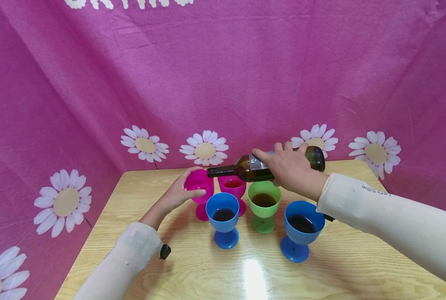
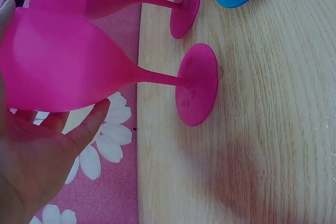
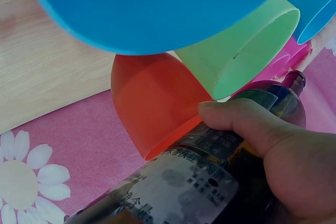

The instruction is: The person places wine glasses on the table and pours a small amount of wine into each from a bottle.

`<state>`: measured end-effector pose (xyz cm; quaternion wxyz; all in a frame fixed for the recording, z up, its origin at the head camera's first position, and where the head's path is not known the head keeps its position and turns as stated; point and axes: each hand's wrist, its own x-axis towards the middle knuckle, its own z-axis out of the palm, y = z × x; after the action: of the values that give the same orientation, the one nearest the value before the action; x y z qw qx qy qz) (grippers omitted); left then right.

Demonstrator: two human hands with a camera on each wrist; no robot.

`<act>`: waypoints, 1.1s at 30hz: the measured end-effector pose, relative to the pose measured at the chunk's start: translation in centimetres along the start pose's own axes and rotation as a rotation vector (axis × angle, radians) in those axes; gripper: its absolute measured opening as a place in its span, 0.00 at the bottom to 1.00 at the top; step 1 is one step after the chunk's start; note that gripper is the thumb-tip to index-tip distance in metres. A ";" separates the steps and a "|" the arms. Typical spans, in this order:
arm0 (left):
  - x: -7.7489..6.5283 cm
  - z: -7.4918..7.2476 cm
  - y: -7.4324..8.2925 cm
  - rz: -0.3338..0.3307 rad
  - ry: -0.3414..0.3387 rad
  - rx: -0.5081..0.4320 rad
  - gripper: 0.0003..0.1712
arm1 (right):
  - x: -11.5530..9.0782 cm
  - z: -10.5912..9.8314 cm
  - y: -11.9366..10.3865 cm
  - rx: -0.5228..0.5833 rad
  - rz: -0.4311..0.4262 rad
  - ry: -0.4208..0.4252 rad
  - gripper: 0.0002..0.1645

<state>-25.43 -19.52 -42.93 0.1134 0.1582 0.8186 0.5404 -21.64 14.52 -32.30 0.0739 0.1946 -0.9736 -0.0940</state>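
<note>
My left hand (image 1: 175, 192) grips the bowl of a pink goblet (image 2: 68, 59), its thumb on the near side. The goblet's foot is at the table surface. My right hand (image 1: 294, 170) holds a dark glass wine bottle (image 1: 243, 168) round its body. The bottle lies nearly level, its neck pointing left and its mouth at the rim of that pink goblet. Whether liquid is flowing cannot be told. Beneath the bottle stand a second pink goblet (image 1: 239, 192) with reddish liquid and a green goblet (image 1: 264, 213) with brown liquid.
Nearer the front stand a blue goblet (image 1: 224, 225) and, further right, another blue goblet (image 1: 301, 237), both holding dark liquid. An orange goblet (image 3: 152, 98) shows beside the bottle in the right wrist view. Behind the wooden table (image 1: 193, 271) hangs a pink flowered cloth (image 1: 223, 75).
</note>
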 end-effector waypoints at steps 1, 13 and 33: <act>0.0 0.0 0.0 -0.001 0.000 -0.002 0.47 | 0.0 0.0 0.0 0.001 -0.001 0.000 0.63; 0.1 0.0 0.0 0.003 -0.002 -0.014 0.46 | 0.0 0.0 0.1 0.004 -0.002 0.003 0.63; 0.2 0.0 0.0 0.008 -0.013 -0.018 0.46 | 0.1 -0.2 0.0 0.016 0.000 0.000 0.62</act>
<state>-25.62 -19.50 -42.96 0.1182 0.1638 0.8123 0.5471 -21.67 14.44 -32.15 0.0725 0.1952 -0.9743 -0.0863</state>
